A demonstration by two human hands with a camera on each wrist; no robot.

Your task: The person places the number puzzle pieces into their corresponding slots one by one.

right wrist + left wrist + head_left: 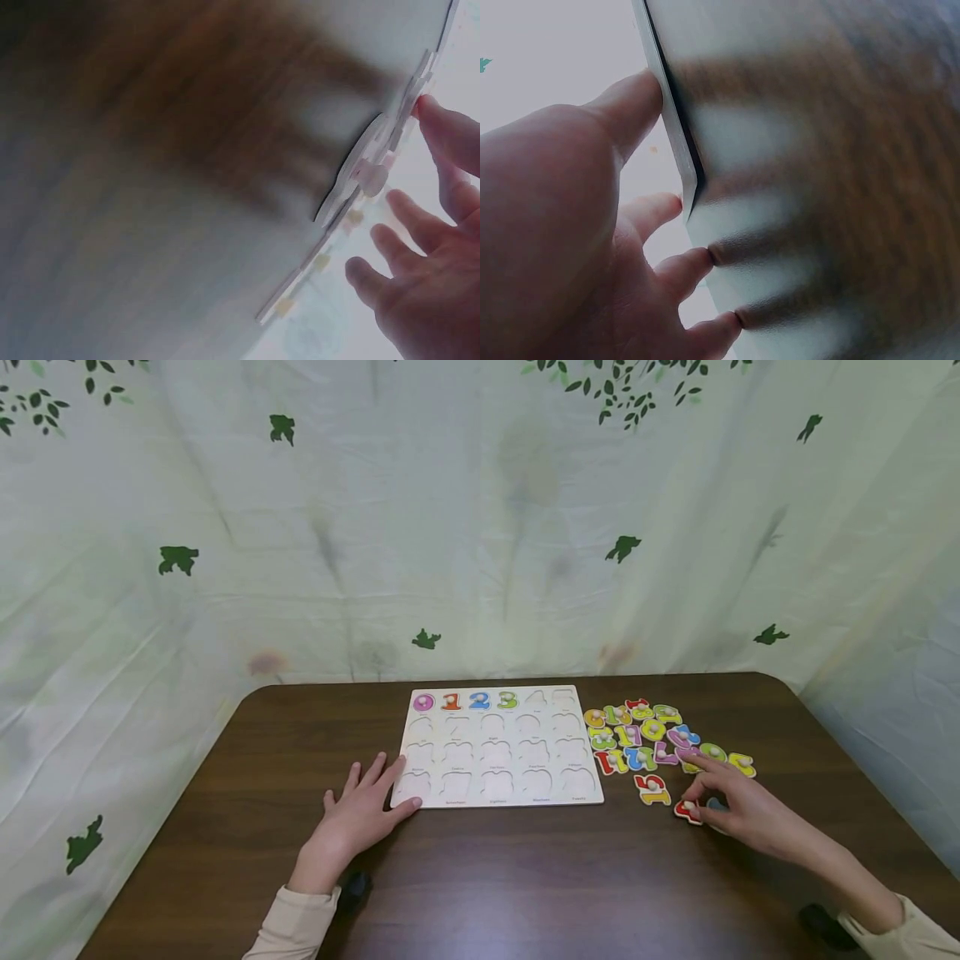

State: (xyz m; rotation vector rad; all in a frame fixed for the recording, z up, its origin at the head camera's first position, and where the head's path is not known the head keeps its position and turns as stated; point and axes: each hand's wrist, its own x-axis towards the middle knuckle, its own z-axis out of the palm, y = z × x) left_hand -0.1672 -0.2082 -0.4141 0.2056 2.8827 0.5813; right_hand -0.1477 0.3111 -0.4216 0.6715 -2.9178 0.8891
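Observation:
In the head view, my left hand (358,817) lies spread at the left edge of a white number board (517,804), thumb and index finger touching it. The left wrist view shows the thumb of my left hand (547,202) against the board's edge (676,135). My right hand (742,806) pinches a red number piece (686,812) between thumb and index finger, low over the table. A bluish piece (717,805) is partly hidden beneath that hand. In the right wrist view, the other fingers of my right hand (427,262) stand apart, near a knobbed piece (346,176).
Colourful number pieces (653,730) lie grouped right of the board, with a red and yellow piece (652,790) nearer me. A pink 0 (423,702), red 1 (451,702), blue 2 (479,700) and green 3 (507,699) sit in the board's top row. A leaf-patterned curtain (480,527) hangs behind the table.

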